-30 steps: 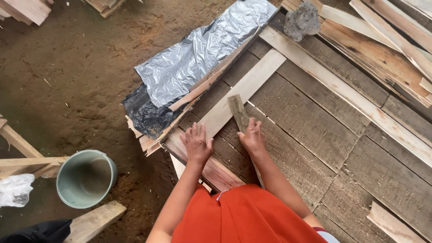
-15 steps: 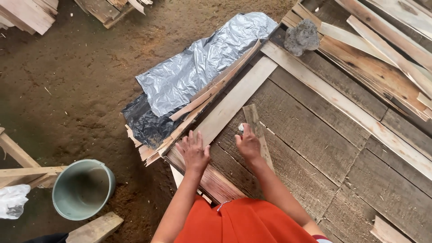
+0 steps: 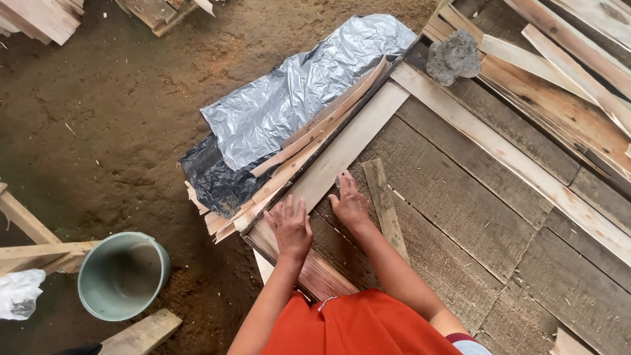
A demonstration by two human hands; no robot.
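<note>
On the grey plank floor (image 3: pixel 460 217), both the left hand (image 3: pixel 289 227) and right hand (image 3: pixel 348 204) are laid flat, released, on the pale long wooden board (image 3: pixel 342 154).

We count two bare hands, the left hand (image 3: pixel 289 227) and the right hand (image 3: pixel 349 204), both flat on wood. We record one round grey-green plastic bucket (image 3: pixel 122 276), one crinkled silver foil sheet (image 3: pixel 302 92), one black plastic sheet (image 3: pixel 217 181), one rough grey stone (image 3: pixel 453 58), one short loose wooden slat (image 3: pixel 384 204) and one white crumpled bag (image 3: pixel 20 294). The thin curved wood strips (image 3: pixel 309 141) overlap; we cannot count them exactly.
</note>
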